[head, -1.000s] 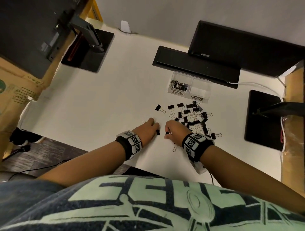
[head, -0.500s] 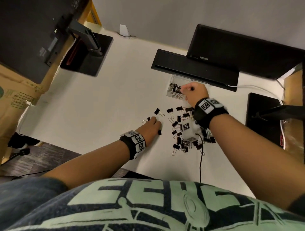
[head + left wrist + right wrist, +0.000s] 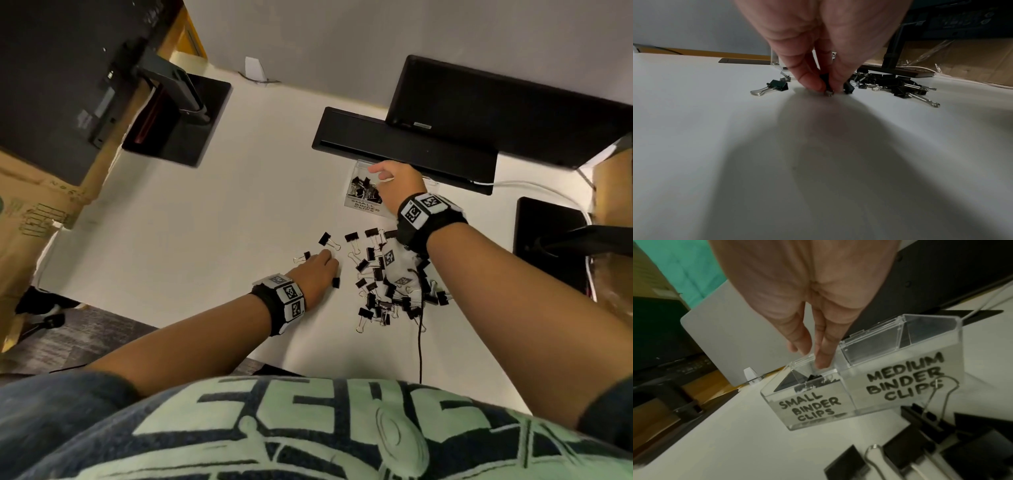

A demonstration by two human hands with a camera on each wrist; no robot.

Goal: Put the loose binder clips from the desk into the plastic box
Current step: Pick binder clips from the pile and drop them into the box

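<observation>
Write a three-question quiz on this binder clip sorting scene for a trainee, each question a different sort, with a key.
1. True or false: the right hand is over the compartment labelled MEDIUM BINDER CLIPS.
2. Multiple choice: the left hand's fingers are A) flat on the desk, B) pinching a small black binder clip at the desk surface, C) holding the plastic box.
3. Fill in: the compartment that already holds black clips is labelled ____ BINDER CLIPS.

Key
1. False: its fingers reach into the SMALL compartment.
2. B
3. SMALL; the medium one looks empty, while a pile of loose clips remains on the desk.
</observation>
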